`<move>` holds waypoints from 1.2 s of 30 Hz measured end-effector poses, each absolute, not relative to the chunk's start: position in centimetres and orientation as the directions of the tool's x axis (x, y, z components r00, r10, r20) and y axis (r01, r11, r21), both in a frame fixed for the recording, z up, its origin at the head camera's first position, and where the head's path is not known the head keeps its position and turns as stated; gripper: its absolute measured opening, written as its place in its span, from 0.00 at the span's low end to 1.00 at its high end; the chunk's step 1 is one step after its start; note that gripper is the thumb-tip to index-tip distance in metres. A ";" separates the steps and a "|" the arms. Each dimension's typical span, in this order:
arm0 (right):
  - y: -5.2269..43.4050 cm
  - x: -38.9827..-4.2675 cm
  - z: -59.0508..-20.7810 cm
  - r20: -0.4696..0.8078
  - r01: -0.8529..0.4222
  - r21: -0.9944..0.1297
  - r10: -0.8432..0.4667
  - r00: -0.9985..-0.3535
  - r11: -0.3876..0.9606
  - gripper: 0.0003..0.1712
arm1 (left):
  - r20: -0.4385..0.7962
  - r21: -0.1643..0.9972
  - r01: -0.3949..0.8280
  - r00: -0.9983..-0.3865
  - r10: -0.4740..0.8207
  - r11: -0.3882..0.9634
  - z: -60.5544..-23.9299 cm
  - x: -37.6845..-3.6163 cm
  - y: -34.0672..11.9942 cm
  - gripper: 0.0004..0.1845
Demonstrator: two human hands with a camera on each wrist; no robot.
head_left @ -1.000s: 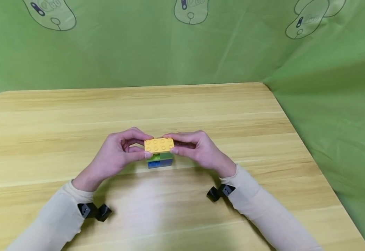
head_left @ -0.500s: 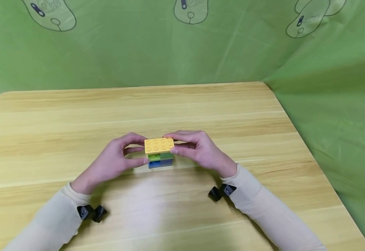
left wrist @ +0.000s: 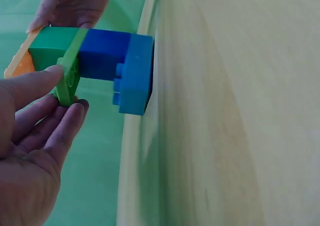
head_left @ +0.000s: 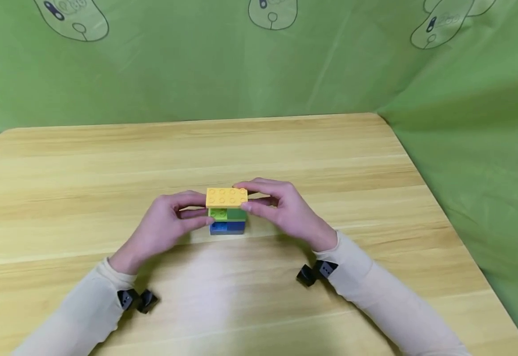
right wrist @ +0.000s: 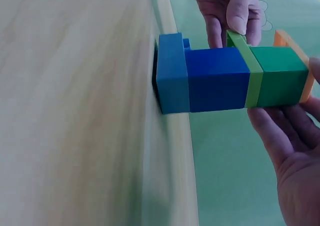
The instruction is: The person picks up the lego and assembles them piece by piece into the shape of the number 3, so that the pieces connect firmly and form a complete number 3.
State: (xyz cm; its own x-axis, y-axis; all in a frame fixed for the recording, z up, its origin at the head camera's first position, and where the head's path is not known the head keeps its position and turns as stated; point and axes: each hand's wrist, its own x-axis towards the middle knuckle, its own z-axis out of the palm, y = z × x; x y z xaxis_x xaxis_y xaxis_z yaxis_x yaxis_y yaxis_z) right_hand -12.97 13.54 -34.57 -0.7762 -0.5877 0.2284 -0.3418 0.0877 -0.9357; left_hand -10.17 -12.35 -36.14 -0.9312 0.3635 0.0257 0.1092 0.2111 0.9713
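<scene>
A small tower of toy building bricks stands upright on the table. From the bottom up it has a light blue brick [right wrist: 171, 76], a dark blue brick [right wrist: 217, 81], a thin light green plate [left wrist: 70, 76], a dark green brick [right wrist: 280, 78] and a yellow plate [head_left: 227, 198] on top. My left hand [head_left: 163, 222] pinches the overhanging left end of the light green plate between thumb and fingers. On the other side, my right hand [head_left: 287, 210] pinches the right end of the yellow plate, with fingertips also along the dark green brick.
The tower is in the middle of a wooden table [head_left: 107, 163]. Green cloth [head_left: 188, 64] with printed drawings hangs behind and to the right of it. Black camera mounts [head_left: 138, 300] sit on both sleeves.
My left hand has let go of the yellow plate's left end and moved down to the light green plate. My right hand has kept its hold. The head view has shifted slightly.
</scene>
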 end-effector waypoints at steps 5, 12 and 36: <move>13.0 -13.5 -33.8 0.168 -0.276 -0.950 -0.498 -0.851 0.150 0.19 | 0.013 0.942 0.112 -0.953 0.301 0.315 -35.8 -10.6 -12.6 0.17; 12.6 -14.6 -33.3 0.128 -0.182 -0.978 -0.405 -0.906 0.099 0.17 | 0.060 0.943 0.146 -0.958 0.280 0.298 -35.5 -10.9 -12.1 0.14; 12.3 -16.9 -33.9 -0.065 0.072 -0.997 -0.278 -0.958 -0.014 0.21 | 0.162 0.907 0.211 -0.974 0.161 0.364 -35.5 -12.7 -10.8 0.10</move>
State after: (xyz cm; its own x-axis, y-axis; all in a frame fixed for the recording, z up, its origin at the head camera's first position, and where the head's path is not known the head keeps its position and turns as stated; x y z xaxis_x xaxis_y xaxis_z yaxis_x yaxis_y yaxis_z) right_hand -16.92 12.30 -33.92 -0.9584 -0.2779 -0.0654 0.0722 -0.0143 -0.9973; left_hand -12.73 -10.82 -35.50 -0.9736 0.1611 0.1619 0.2111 0.3645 0.9070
